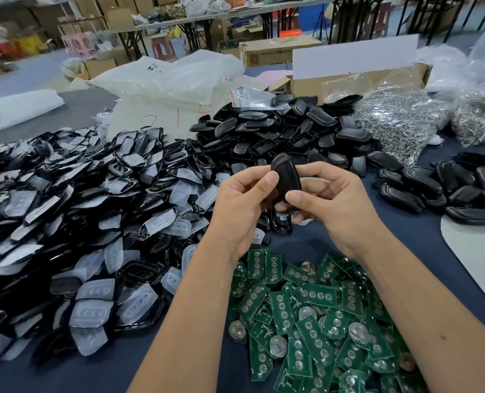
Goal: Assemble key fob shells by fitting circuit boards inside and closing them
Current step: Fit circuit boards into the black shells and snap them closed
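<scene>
A black key fob shell (285, 174) is held upright above the table between both hands. My left hand (241, 205) pinches its left edge with the thumb on the upper side. My right hand (332, 202) grips its lower right side, thumb pressed on the bottom end. The inside of the shell is hidden. Green circuit boards (315, 316) lie in a heap under my forearms. Front shells with white rubber button pads (74, 222) are piled on the left. Black back covers (286, 131) are heaped behind the hands.
A second group of black fobs (448, 188) lies at the right. Clear bags of metal parts (400, 120) and a cardboard box (357, 78) stand at the back right. White plastic bags (164, 80) lie behind the piles. A white sheet (479, 256) lies at the right edge.
</scene>
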